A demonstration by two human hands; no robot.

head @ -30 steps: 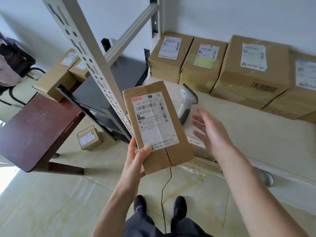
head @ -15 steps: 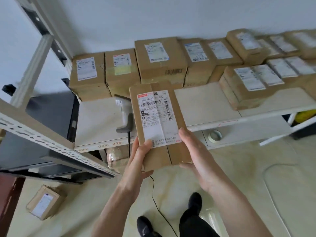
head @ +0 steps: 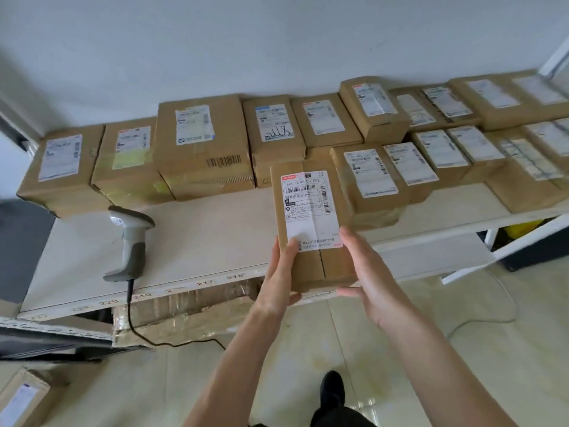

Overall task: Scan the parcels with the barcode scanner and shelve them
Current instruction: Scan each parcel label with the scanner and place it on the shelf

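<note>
Hands share the load here — the left hand (head: 278, 274) grips the near left edge of the parcel (head: 311, 223), thumb on the label, while the right hand (head: 366, 282) cups its near right side with fairly straight fingers. The parcel hovers label-up over the front of the shelf (head: 200, 241), just left of a stacked box. The barcode scanner (head: 131, 241) stands well to the left, untouched. To shelve it well, slide it far into the bare gap beside the stack — label facing up, edges squared, thumb clear.
</note>
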